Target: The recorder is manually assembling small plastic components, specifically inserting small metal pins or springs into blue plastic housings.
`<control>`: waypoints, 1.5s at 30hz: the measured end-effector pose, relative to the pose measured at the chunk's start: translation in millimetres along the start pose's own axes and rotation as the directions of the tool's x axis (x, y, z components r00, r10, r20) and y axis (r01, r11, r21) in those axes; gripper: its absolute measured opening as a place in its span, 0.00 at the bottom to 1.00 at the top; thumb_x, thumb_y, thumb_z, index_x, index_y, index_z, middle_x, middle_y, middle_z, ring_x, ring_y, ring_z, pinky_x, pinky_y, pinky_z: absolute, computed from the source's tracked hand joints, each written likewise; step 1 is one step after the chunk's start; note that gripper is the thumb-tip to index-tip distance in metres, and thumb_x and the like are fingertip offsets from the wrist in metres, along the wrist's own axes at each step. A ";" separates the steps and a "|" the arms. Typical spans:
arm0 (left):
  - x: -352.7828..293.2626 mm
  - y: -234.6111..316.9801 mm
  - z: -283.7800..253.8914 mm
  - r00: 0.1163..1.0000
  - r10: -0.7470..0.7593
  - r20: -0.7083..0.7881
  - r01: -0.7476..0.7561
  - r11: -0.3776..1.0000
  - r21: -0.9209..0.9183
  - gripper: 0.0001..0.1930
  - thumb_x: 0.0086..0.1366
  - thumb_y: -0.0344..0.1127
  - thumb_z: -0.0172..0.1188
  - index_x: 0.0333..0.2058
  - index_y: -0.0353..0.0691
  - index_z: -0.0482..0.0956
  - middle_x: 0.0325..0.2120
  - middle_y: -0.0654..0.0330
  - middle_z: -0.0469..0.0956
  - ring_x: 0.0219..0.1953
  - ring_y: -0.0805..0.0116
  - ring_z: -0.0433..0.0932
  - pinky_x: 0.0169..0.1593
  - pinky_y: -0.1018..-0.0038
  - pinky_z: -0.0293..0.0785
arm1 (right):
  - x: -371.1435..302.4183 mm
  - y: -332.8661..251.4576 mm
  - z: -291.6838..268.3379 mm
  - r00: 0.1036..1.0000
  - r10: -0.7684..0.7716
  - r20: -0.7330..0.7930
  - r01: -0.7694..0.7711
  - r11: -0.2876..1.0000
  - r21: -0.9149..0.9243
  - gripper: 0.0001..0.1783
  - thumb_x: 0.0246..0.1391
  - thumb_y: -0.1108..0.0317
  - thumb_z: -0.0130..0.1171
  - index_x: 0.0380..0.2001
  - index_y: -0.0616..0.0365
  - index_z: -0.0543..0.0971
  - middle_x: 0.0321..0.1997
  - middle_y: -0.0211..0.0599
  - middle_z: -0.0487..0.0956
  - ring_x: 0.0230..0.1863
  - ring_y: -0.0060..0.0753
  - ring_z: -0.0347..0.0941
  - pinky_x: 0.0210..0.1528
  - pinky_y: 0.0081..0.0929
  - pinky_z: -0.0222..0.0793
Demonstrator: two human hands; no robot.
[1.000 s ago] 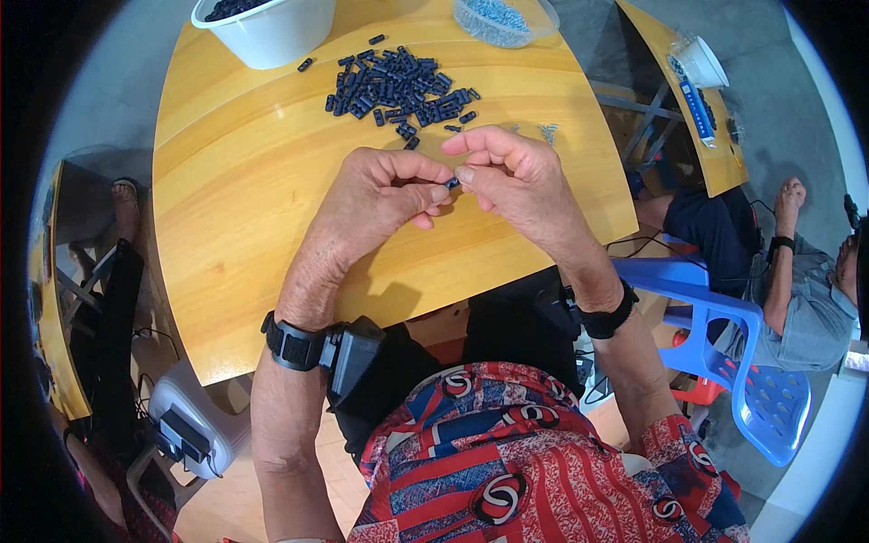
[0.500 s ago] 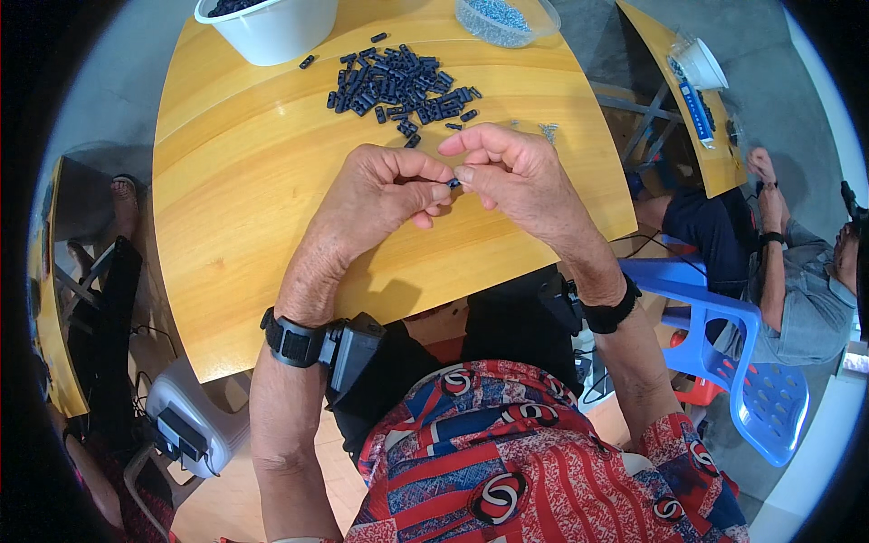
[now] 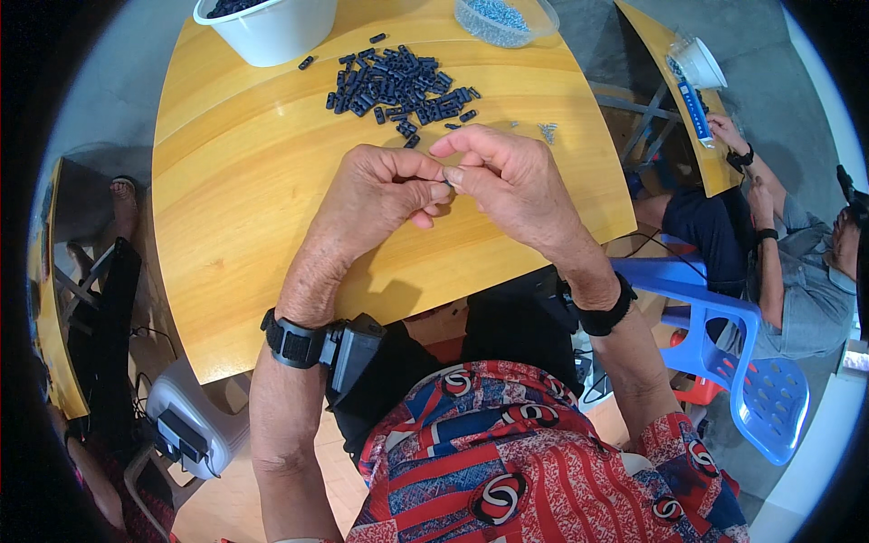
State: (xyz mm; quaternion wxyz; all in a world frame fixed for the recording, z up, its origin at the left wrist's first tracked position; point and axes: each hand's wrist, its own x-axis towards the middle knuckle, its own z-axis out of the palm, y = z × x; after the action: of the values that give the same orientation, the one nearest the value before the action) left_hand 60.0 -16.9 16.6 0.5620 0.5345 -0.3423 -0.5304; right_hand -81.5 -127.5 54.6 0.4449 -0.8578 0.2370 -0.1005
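Note:
Over the wooden table, my left hand (image 3: 385, 195) and my right hand (image 3: 511, 185) meet fingertip to fingertip. Pinched between my left thumb and forefinger is a small dark plastic piece (image 3: 448, 184), mostly covered by the fingers. My right thumb and forefinger press together at its right end; whether they also hold something tiny, I cannot make out. Just beyond my hands lies a heap of small black plastic pieces (image 3: 394, 86), several with round holes. A little cluster of small silver screws (image 3: 548, 133) rests to the right of the heap.
A white tub (image 3: 276, 32) of dark pieces stands at the table's far left. A clear container (image 3: 507, 23) of small bluish-silver bits is at the far right. A blue plastic chair (image 3: 697, 308) and a co-worker (image 3: 797, 281) at another table (image 3: 670, 81) are on the right.
My right hand has shifted slightly left, its fingertips closing over the dark piece. My left hand has barely moved. The co-worker at right has reached a hand onto their table.

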 end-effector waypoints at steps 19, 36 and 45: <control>0.6 -0.1 -3.8 0.998 -0.009 -0.061 0.002 0.993 -0.119 0.06 0.61 0.28 0.60 0.35 0.31 0.80 0.26 0.58 0.81 0.27 0.75 0.79 0.29 0.83 0.75 | -16.5 4.3 16.0 0.919 -0.233 -0.317 0.208 0.972 -0.112 0.05 0.51 0.77 0.55 0.32 0.62 0.78 0.29 0.41 0.78 0.31 0.37 0.77 0.32 0.27 0.72; 0.7 -0.5 -4.1 0.982 0.006 -0.189 -0.034 0.988 -0.148 0.06 0.60 0.29 0.61 0.36 0.34 0.81 0.26 0.59 0.81 0.26 0.77 0.77 0.30 0.82 0.75 | -14.5 37.0 -9.2 0.874 -0.039 -0.485 0.081 0.994 0.068 0.06 0.48 0.76 0.58 0.32 0.65 0.78 0.29 0.40 0.77 0.30 0.28 0.76 0.33 0.25 0.72; 3.2 -2.3 -4.3 0.985 -0.007 -0.170 -0.020 0.988 -0.154 0.06 0.60 0.28 0.61 0.36 0.34 0.80 0.26 0.59 0.81 0.26 0.76 0.77 0.31 0.82 0.75 | -10.3 36.8 5.1 0.918 -0.223 -0.328 0.040 0.875 -0.483 0.09 0.47 0.68 0.63 0.30 0.60 0.76 0.30 0.40 0.77 0.30 0.39 0.76 0.32 0.32 0.72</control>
State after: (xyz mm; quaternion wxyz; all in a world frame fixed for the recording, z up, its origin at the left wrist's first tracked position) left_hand 64.1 -18.6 12.9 0.6307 0.5313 -0.2526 -0.5061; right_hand -100.1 -136.9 22.2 0.1639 -0.9187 0.2744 -0.2323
